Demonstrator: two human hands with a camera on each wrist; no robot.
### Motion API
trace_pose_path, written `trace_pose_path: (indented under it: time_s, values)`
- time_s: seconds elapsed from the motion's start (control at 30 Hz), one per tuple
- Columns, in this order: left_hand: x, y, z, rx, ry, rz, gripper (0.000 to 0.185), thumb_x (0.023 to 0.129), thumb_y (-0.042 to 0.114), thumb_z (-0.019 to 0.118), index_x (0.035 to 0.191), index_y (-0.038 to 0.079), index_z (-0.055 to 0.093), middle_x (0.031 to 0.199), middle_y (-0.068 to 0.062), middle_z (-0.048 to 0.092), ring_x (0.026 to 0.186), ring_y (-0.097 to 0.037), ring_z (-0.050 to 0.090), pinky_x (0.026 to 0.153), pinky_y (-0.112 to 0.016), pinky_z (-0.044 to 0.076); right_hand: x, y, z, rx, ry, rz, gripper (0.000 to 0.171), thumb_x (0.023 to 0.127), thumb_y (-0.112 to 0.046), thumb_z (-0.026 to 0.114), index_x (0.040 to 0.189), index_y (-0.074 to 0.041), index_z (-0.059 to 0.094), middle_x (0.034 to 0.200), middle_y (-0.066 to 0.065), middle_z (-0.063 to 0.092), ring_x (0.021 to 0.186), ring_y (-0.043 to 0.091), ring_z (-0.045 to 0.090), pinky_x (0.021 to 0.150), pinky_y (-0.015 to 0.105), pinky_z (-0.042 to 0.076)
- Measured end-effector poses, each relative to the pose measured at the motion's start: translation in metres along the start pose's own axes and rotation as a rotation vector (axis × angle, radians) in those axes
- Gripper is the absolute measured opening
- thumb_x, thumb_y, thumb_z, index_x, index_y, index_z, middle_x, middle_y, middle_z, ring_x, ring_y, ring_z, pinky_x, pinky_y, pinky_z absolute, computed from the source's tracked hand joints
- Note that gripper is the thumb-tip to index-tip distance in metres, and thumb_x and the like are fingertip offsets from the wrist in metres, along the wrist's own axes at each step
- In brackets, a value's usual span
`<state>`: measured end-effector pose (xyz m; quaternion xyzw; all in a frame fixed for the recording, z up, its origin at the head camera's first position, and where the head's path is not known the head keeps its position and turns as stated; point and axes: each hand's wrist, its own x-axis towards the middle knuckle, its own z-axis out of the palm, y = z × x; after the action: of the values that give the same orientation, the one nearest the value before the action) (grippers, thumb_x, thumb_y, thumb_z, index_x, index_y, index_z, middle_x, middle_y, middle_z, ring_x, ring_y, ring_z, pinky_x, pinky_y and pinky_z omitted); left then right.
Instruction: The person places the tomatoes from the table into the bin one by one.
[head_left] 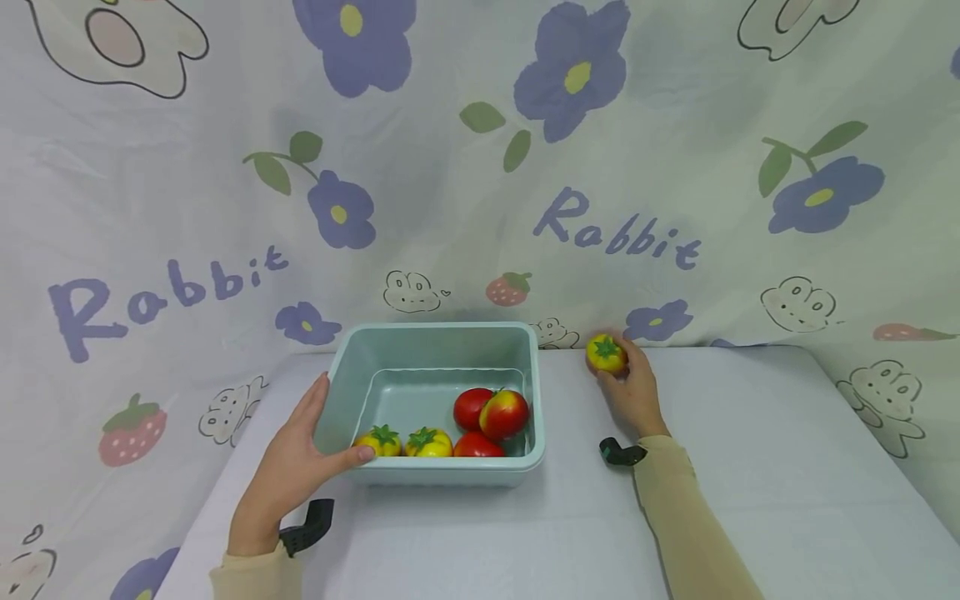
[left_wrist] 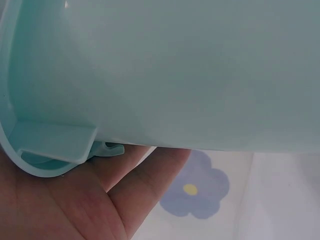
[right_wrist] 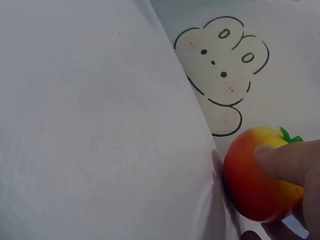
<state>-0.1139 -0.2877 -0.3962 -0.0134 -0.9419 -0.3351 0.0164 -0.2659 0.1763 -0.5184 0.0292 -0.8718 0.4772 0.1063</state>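
Note:
A pale blue-green plastic bin [head_left: 442, 475] stands on the table. My left hand [head_left: 288, 467] grips its front left corner, thumb over the rim and fingers along the outer left side; in the left wrist view the bin wall [left_wrist: 175, 75] hides some fingertips. My right hand [head_left: 633, 387] holds a yellow-and-red tomato [head_left: 606, 354] with a green leafy top, right of the bin near the table's back edge. In the right wrist view the thumb presses on that tomato [right_wrist: 250, 175]. Inside the bin lie two yellow tomatoes [head_left: 429, 442] and several red or red-yellow fruits [head_left: 504, 414].
White cloth covers the table [head_left: 585, 533]. Behind it hangs a curtain [head_left: 450, 208] printed with flowers, rabbits and lettering, right at the table's back edge. A black strap mount [head_left: 307, 527] sits on the left wrist, another strap mount [head_left: 621, 452] on the right.

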Motion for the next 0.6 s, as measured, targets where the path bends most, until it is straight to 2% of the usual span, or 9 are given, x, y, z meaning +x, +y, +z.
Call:
trace_pose_path:
  time_s: [0.6]
  values:
    - [-0.001,0.000,0.000,-0.003,0.003,0.003,0.120,0.079,0.046,0.083,0.162,0.008,0.005,0.167,-0.018,0.009,0.147,-0.049,0.021,0.104,-0.077,0.026,-0.006,-0.012,-0.002,0.071,0.026,-0.034,0.063,0.094,-0.003,0.069,0.150,-0.002,0.040,0.152,0.023,0.038,0.135,0.038,0.040,0.108,0.053,0.042]
